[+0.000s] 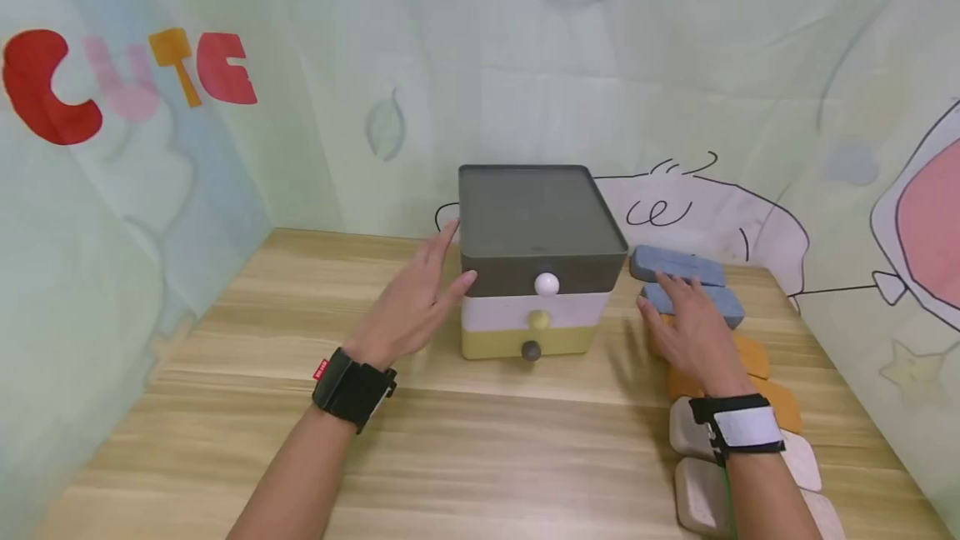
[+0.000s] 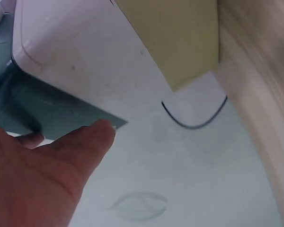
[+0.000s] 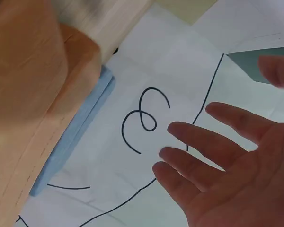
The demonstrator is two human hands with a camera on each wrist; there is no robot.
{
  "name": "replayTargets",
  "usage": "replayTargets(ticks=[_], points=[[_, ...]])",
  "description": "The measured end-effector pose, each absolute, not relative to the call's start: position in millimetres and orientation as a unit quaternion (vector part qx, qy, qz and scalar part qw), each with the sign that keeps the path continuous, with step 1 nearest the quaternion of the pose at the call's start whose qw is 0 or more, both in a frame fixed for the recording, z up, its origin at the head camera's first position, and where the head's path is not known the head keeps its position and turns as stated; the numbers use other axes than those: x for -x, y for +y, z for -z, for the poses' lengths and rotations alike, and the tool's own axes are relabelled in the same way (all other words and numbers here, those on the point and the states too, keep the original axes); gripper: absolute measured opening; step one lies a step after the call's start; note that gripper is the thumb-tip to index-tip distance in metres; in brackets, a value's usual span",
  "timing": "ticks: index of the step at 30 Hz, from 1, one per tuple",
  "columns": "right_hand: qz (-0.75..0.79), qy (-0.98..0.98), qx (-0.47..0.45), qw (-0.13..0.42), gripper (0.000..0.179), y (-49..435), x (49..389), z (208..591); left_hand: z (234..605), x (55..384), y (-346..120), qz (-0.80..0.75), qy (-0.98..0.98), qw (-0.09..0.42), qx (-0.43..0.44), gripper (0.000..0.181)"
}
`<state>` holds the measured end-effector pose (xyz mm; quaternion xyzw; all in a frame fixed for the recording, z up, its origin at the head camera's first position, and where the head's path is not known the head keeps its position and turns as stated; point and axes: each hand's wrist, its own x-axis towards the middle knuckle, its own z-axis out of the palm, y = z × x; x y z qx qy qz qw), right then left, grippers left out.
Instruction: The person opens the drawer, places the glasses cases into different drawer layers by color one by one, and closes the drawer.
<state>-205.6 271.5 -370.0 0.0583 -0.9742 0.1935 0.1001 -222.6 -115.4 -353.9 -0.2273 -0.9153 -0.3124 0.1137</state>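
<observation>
A stacked drawer box (image 1: 532, 211) stands mid-table, with a dark grey top tier, a pale pink-white middle and a yellow base. Round knobs line its front: a white knob (image 1: 547, 283), a yellow knob (image 1: 538, 320) and a dark knob (image 1: 531, 350). My left hand (image 1: 405, 311) is at the box's left side, fingers extended along the grey tier and thumb by its front corner. The left wrist view shows that thumb overlapping the grey tier (image 2: 61, 111). On the right, my right hand (image 1: 693, 340) hovers with spread fingers and nothing in its palm, overlapping a blue slab (image 1: 723, 305).
Rounded slabs form rows along the table's right side: another blue slab (image 1: 678, 263) at the back, orange slabs (image 1: 780, 402) before it, and off-white slabs (image 1: 701, 494) nearest, partly under my right forearm. A printed cloth backdrop (image 1: 360, 48) rises behind the wooden table (image 1: 480, 457).
</observation>
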Motion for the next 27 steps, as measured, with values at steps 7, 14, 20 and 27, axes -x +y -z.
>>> replayTargets(ticks=[7, 14, 20, 27], points=[[-0.279, -0.944, -0.087, 0.149, 0.065, 255, 207, 361, 355, 228, -109, 0.417, -0.869, 0.069, 0.258, 0.081], [-0.384, -0.895, -0.133, 0.184, 0.067, 227, 212, 348, 355, 232, -109, 0.447, -0.842, 0.057, 0.296, 0.068], [-0.368, -0.888, -0.166, 0.219, 0.052, 216, 215, 347, 356, 233, -106, 0.468, -0.829, 0.047, 0.302, 0.057], [-0.35, -0.874, -0.194, 0.275, 0.042, 211, 214, 352, 358, 234, -108, 0.473, -0.826, 0.05, 0.302, 0.055]])
